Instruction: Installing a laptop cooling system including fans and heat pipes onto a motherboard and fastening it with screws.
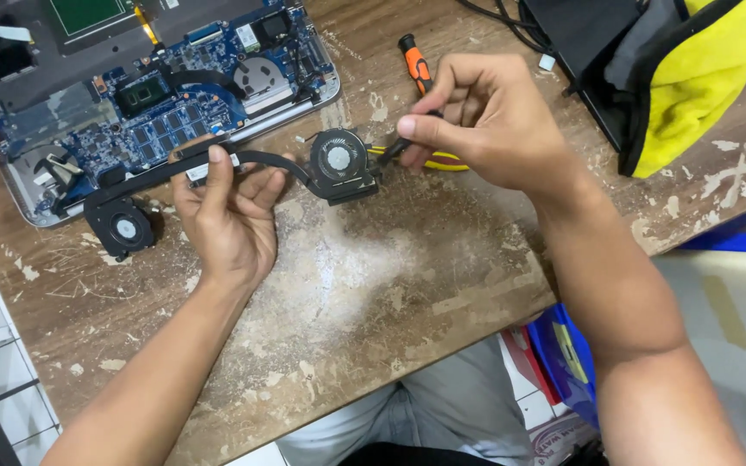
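Low in the frame sits the person's lap in grey trousers [442,414], and both forearms reach up from there onto the worn, paint-flaked wooden surface [390,285].

The left hand [230,216] is left of centre, palm up. Its fingers are curled narrowly around the black heat-pipe bar of a dark laptop cooling assembly with a round fan at each end [243,164], the thumb pressed on top of the bar.

The assembly's long axis runs nearly side to side, dipping toward the lower left. One black round fan [123,229] hangs at the left end, close to the surface. The other fan, black with a grey hub [338,160], sits at mid-frame, right of the left hand's fingers.

The right hand [485,121] comes in from the right. Its fingers are pinched tight on a thin dark tool [395,151], whose tip points left at the edge of the grey-hub fan. That hand is the nearer one to that fan, so the fan lies just left of its fingertips. Yellow wires [442,161] trail under the hand.

Just beyond it, an orange-and-black screwdriver [414,60] lies on the surface.

Farther back, in the upper left, is an opened silver laptop with a blue circuit board exposed [174,95]. In the upper right sits a yellow and grey cloth [692,78].
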